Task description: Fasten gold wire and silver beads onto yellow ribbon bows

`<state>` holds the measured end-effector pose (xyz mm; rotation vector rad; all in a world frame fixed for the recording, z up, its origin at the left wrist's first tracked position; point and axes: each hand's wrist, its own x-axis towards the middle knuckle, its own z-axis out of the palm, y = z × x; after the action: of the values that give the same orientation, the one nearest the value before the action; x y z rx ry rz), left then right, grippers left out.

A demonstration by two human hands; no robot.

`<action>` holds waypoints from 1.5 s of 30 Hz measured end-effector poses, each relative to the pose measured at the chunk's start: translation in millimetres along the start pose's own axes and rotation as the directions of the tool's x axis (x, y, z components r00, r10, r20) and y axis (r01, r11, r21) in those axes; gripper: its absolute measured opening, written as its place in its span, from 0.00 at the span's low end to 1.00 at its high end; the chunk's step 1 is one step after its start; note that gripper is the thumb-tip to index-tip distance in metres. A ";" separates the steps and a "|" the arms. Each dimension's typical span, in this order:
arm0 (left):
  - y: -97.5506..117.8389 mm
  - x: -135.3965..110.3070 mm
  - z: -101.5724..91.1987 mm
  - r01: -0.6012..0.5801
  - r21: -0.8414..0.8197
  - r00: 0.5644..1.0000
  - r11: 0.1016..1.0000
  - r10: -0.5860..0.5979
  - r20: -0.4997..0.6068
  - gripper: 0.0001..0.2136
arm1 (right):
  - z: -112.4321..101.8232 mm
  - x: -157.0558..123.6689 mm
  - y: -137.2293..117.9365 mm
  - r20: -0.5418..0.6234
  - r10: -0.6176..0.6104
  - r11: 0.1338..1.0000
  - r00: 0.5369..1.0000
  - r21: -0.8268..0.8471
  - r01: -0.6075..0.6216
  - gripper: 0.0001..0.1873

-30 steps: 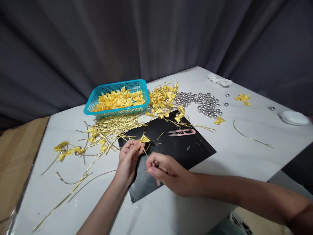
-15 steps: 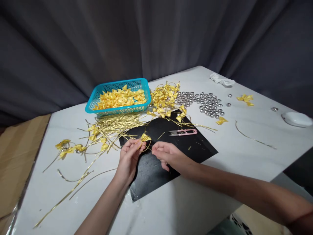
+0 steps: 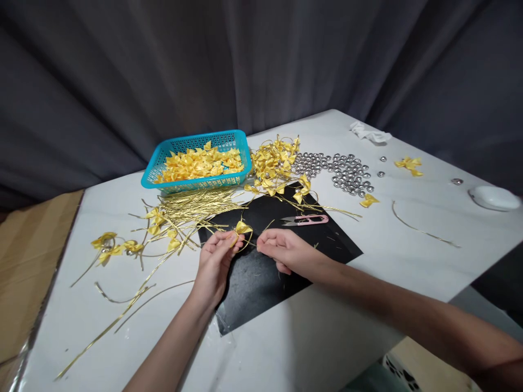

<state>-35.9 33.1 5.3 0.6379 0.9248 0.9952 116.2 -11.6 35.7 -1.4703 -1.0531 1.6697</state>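
Observation:
My left hand point(image 3: 214, 261) pinches a small yellow ribbon bow point(image 3: 242, 228) with a thin gold wire tie looped under it, held just above a black sheet point(image 3: 281, 261). A finger's width to the right, my right hand point(image 3: 286, 251) has its fingers closed on the free end of that gold wire. Pink thread snips point(image 3: 305, 220) lie on the black sheet just beyond my right hand.
A teal basket point(image 3: 196, 142) of yellow bows stands at the back, with a bundle of gold wire ties point(image 3: 192, 209) in front. Finished bows point(image 3: 273, 166), silver beads point(image 3: 343, 171), a white dish point(image 3: 494, 197) and stray bows point(image 3: 116, 247) lie on the white table.
My right hand has risen from the near part of the black sheet up and closer to the bow, pulling the wire along. My left hand has barely moved.

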 end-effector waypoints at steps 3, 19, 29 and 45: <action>-0.5 -1.4 3.0 -0.027 0.000 0.999 1.000 0.027 -0.024 0.11 | -1.0 -3.5 -2.6 0.105 -0.010 0.997 0.994 -0.069 0.017 0.06; -0.5 -2.2 3.7 -0.038 0.023 0.999 0.999 0.039 -0.029 0.09 | 5.6 -9.8 4.3 0.059 -0.482 0.810 0.874 -0.351 0.471 0.06; -3.4 -5.1 1.4 -0.007 0.120 0.998 0.993 0.000 0.060 0.07 | -3.7 -0.7 15.5 0.048 -0.714 0.516 0.699 -0.639 0.571 0.08; -0.9 -6.3 1.9 0.034 0.184 0.994 0.982 -0.053 0.094 0.08 | -16.8 -2.3 5.7 0.103 -0.831 0.331 0.547 -0.699 0.634 0.05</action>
<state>-35.4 26.9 7.7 0.8107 0.9454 0.8382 133.4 -13.9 30.9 -1.1969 -1.9169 0.3538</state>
